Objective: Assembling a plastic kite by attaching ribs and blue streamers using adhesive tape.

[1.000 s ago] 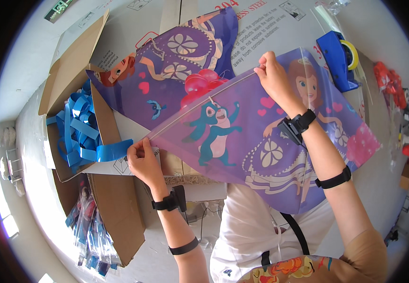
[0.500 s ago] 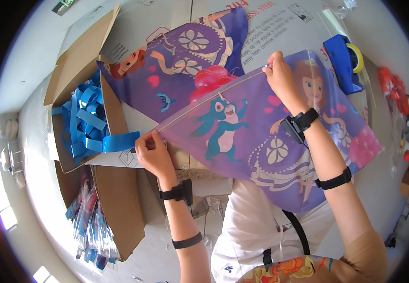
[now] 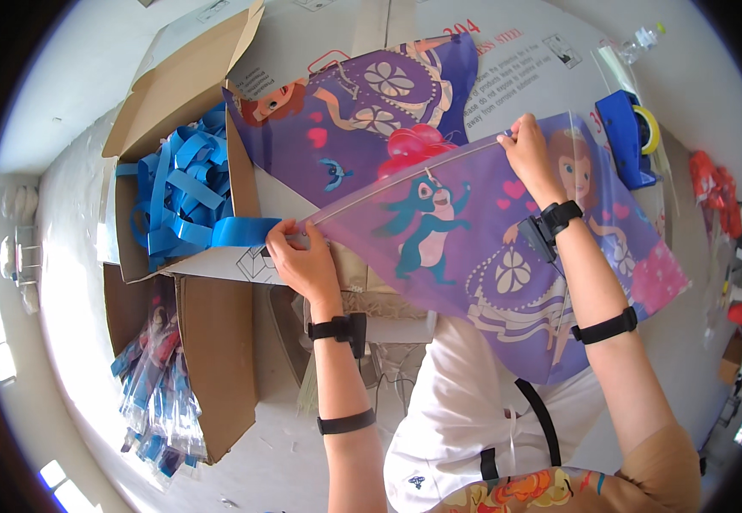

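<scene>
Purple cartoon kite hangs stretched between my hands: left hand fingers pinching its corner at nine o'clock, right hand fingers pinching its top edge at one o'clock, above the tabletop.

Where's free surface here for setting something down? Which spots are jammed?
Bare patches: the flat cardboard sheet between the far purple kite and the blue tape dispenser, and above that kite. Crowded: the open box stuffed with blue strips; the middle, covered by the kite held in both hands.
</scene>
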`<state>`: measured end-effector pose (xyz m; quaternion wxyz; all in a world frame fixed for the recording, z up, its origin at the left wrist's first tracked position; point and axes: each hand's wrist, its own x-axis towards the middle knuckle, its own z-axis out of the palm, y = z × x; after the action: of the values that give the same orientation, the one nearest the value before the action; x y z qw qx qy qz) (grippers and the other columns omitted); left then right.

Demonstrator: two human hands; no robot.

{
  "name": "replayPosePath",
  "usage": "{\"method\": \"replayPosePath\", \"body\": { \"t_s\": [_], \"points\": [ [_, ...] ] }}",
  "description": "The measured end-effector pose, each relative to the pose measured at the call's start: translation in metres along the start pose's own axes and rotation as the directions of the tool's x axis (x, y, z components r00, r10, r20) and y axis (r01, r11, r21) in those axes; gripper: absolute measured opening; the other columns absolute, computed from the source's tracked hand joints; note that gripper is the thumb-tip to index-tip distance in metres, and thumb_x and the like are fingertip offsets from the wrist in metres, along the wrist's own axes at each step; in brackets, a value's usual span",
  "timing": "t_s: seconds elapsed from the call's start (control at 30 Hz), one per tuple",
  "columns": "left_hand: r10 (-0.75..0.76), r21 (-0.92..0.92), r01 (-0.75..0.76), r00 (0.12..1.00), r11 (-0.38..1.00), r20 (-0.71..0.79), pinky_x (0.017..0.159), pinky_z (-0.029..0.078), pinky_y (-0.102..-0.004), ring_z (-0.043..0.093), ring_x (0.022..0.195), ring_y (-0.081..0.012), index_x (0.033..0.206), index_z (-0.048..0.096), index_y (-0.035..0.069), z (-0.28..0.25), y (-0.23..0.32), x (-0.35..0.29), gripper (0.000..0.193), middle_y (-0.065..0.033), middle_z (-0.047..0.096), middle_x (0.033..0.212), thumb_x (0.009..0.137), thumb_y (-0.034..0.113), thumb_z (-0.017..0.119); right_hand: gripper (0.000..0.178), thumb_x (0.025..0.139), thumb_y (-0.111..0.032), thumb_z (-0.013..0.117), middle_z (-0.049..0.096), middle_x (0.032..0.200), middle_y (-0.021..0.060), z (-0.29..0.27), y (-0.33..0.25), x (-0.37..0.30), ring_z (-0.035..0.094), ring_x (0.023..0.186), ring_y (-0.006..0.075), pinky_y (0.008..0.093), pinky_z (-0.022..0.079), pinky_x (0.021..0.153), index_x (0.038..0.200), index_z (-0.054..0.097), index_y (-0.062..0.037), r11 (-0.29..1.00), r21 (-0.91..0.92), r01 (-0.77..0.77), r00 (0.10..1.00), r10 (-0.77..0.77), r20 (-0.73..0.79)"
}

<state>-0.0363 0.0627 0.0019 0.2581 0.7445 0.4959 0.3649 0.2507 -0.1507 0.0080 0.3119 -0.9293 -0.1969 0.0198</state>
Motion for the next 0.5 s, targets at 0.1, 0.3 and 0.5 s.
{"method": "replayPosePath", "body": {
  "t_s": [0.1, 0.3, 0.5],
  "points": [
    [0.035, -0.036, -0.035, 0.999, 0.999, 0.010, 0.061, 0.042, -0.0302, 0.046, 0.062, -0.0134, 0.095, 0.062, 0.005, 0.000, -0.010, 0.001, 0.015, -0.0010, 0.059, 0.090, 0.086, 0.013, 0.069, 0.029, 0.086, -0.007, 0.068, 0.057, 0.102, 0.0252, 0.002, 0.001, -0.001, 0.059, 0.094, 0.0403, 0.0429, 0.048, 0.080, 0.101, 0.047, 0.0055, 1.000, 0.002, 0.013, 1.000, -0.013, -0.015],
    [0.076, -0.094, -0.073, 0.997, 0.993, 0.026, 0.059, 0.042, -0.0285, 0.047, 0.062, -0.0125, 0.094, 0.065, 0.007, 0.000, -0.008, 0.001, 0.010, 0.0001, 0.059, 0.088, 0.086, 0.011, 0.068, 0.022, 0.089, -0.007, 0.065, 0.058, 0.092, 0.0153, 0.004, -0.031, -0.017, 0.060, 0.084, 0.0285, 0.0384, 0.049, 0.074, 0.101, 0.049, 0.0009, 0.976, 0.177, 0.127, 0.978, -0.093, -0.188],
    [0.139, -0.057, -0.135, 0.988, 0.989, 0.070, 0.058, 0.044, -0.0301, 0.054, 0.065, -0.0155, 0.086, 0.070, 0.010, -0.002, -0.006, -0.002, 0.005, 0.0004, 0.060, 0.087, 0.083, 0.014, 0.072, 0.008, 0.097, -0.003, 0.051, 0.063, 0.099, 0.0052, 0.068, -0.151, -0.089, 0.064, 0.088, 0.0124, 0.0271, 0.055, 0.073, 0.104, 0.056, -0.0035, 0.550, 0.831, -0.084, 0.885, -0.342, 0.316]
  ]
}}
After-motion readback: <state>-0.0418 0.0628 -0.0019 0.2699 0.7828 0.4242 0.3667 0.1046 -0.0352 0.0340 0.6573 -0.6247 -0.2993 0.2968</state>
